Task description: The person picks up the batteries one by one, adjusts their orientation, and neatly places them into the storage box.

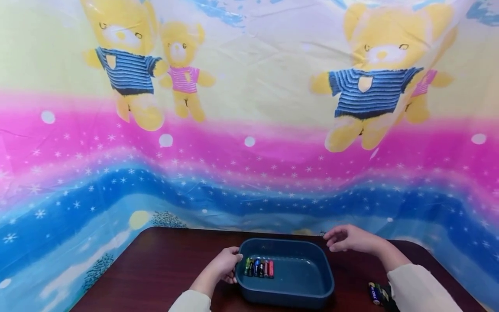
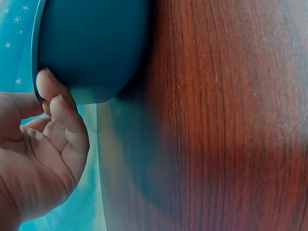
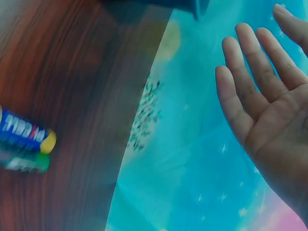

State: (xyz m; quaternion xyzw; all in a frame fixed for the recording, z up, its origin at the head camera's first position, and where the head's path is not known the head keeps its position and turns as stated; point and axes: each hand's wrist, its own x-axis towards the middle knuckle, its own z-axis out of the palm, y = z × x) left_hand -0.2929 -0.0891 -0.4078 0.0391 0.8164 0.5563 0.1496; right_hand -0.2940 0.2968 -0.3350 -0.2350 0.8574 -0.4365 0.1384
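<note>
A dark blue-grey rectangular tub (image 1: 286, 298) stands on the table, with a row of several small batteries (image 1: 259, 268) of mixed colours lying against its left side. My left hand (image 1: 225, 264) pinches the tub's left rim between thumb and fingers; the left wrist view shows the curled fingers (image 2: 67, 118) under that rim. Beyond the tub's far right corner my right hand (image 1: 352, 239) hangs in the air, holding nothing, its fingers loosely spread in the right wrist view. Larger batteries (image 1: 375, 294) lie on the table below the right forearm, partly hidden by the sleeve.
The dark red-brown wooden table (image 1: 171, 260) has rounded far corners. Behind and around it hangs a cloth (image 1: 249, 173) printed with bears and snowflakes. In the right wrist view a blue battery (image 3: 24, 132) lies beside a green one (image 3: 29, 162).
</note>
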